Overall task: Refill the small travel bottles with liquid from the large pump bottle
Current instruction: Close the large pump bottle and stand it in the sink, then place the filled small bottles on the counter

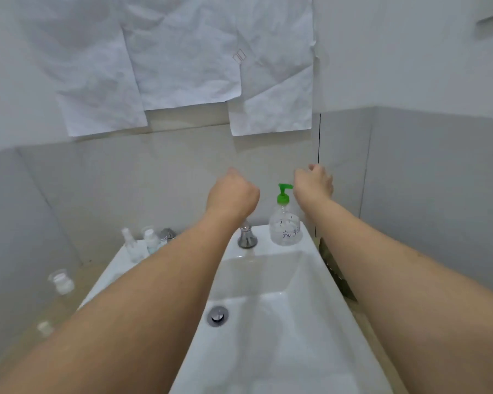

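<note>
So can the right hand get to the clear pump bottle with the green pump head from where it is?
Probably yes. The right hand hovers just up and right of the clear pump bottle with the green pump head, which stands on the white sink's back ledge, with nothing between them.

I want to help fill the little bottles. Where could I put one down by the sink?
Bare sink ledge shows between the faucet and the pump bottle. The counter left of the basin has room between the small jar and the little cap. The back-left corner is crowded by two travel bottles.
</note>
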Demonstrator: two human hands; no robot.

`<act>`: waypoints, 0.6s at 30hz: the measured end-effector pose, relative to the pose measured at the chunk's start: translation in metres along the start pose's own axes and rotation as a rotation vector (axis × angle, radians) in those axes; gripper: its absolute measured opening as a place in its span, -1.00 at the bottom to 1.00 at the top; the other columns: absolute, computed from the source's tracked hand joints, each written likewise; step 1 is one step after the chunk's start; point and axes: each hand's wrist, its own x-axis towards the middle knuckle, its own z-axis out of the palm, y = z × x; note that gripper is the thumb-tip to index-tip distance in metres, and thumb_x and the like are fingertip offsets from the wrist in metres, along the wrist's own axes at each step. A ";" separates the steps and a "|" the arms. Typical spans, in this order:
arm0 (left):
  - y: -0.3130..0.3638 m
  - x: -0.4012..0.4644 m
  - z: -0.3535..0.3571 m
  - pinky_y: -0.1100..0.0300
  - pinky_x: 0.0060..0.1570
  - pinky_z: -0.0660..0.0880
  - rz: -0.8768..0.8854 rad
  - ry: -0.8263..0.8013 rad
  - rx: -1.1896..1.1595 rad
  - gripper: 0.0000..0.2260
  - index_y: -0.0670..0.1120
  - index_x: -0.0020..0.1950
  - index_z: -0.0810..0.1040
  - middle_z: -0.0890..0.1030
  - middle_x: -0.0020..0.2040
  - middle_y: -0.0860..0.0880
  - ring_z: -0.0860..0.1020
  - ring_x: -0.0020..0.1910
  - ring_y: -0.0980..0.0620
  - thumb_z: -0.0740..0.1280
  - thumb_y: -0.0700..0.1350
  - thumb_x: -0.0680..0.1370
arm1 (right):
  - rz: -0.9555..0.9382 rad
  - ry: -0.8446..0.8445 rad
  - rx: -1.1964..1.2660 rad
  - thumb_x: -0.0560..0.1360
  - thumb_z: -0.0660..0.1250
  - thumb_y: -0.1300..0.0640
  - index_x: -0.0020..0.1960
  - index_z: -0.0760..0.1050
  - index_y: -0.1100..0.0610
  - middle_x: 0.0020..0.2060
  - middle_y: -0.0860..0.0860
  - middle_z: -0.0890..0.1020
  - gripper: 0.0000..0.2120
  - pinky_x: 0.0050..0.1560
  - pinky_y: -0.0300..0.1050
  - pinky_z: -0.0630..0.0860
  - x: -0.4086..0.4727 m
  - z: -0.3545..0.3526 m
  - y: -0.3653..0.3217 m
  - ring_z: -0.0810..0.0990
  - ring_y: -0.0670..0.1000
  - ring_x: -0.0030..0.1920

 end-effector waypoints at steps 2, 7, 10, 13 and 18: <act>-0.006 -0.006 -0.029 0.03 0.10 0.39 0.029 0.021 0.046 -0.76 -0.29 0.25 0.43 0.51 0.28 -0.33 0.49 0.26 -0.28 0.15 -0.28 0.60 | -0.116 0.011 -0.090 0.55 0.17 0.09 0.48 0.26 0.14 0.44 0.13 0.26 -0.49 0.39 0.00 0.19 -0.025 0.005 -0.023 0.24 0.18 0.42; -0.049 -0.013 -0.099 0.09 -0.01 0.32 0.034 0.093 0.116 -0.77 -0.26 0.24 0.43 0.53 0.27 -0.33 0.51 0.25 -0.28 0.16 -0.27 0.59 | -0.298 -0.101 -0.208 0.53 0.16 0.14 0.51 0.18 0.17 0.47 0.16 0.20 -0.45 0.43 0.01 0.13 -0.079 0.043 -0.072 0.19 0.21 0.44; -0.082 -0.012 -0.130 0.08 -0.02 0.31 0.009 0.118 0.132 -0.73 -0.25 0.27 0.42 0.54 0.26 -0.34 0.52 0.23 -0.31 0.17 -0.25 0.59 | -0.356 -0.189 -0.238 0.54 0.14 0.17 0.52 0.16 0.18 0.47 0.15 0.18 -0.45 0.44 0.02 0.12 -0.102 0.070 -0.090 0.19 0.21 0.45; -0.121 -0.008 -0.157 0.04 0.10 0.40 -0.023 0.146 0.141 -0.70 -0.27 0.32 0.40 0.52 0.29 -0.34 0.50 0.26 -0.30 0.18 -0.23 0.60 | -0.392 -0.304 -0.251 0.53 0.14 0.19 0.52 0.17 0.17 0.46 0.16 0.19 -0.44 0.46 0.07 0.18 -0.120 0.103 -0.101 0.23 0.22 0.43; -0.184 0.004 -0.168 0.01 0.32 0.38 -0.076 0.102 0.170 -0.63 -0.25 0.43 0.36 0.45 0.41 -0.30 0.44 0.38 -0.26 0.20 -0.19 0.63 | -0.433 -0.506 -0.417 0.52 0.16 0.22 0.51 0.20 0.16 0.45 0.17 0.25 -0.45 0.45 0.05 0.22 -0.130 0.156 -0.098 0.30 0.17 0.43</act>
